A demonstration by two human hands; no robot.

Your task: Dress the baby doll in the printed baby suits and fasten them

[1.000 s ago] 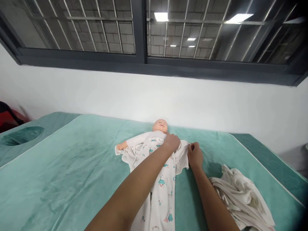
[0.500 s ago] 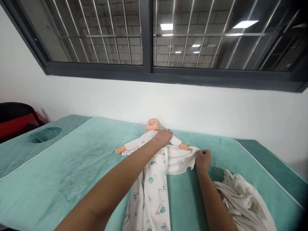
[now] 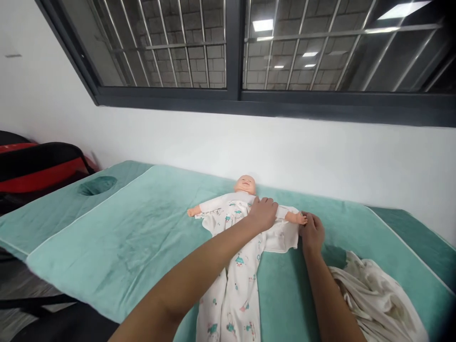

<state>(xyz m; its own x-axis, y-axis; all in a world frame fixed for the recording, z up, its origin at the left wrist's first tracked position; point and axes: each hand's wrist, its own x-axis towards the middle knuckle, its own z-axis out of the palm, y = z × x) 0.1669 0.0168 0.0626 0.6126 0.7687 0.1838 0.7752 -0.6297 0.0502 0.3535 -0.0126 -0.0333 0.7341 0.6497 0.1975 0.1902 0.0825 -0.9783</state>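
A baby doll [image 3: 245, 184] lies on its back with its arms spread, in a white long-sleeved top. White printed baby clothes [image 3: 237, 275] cover its body and stretch down towards me. My left hand [image 3: 264, 213] is closed over the doll's upper arm by the shoulder. My right hand [image 3: 312, 232] is closed beside the doll's hand [image 3: 296, 218], its fingertips pinching the edge of the white garment part [image 3: 283, 237] spread under that arm. The fingertips of both hands are partly hidden.
The doll lies on a green padded bed [image 3: 107, 237] with a round hole [image 3: 97, 185] at its left end. A crumpled white cloth [image 3: 381, 294] lies by my right forearm. Black and red seats [image 3: 42, 166] stand at the left. A white wall and barred window are behind.
My view has swung left. The doll's arm by my right hand reaches further out, its hand now beside my fingers. My left hand stays on the upper arm.
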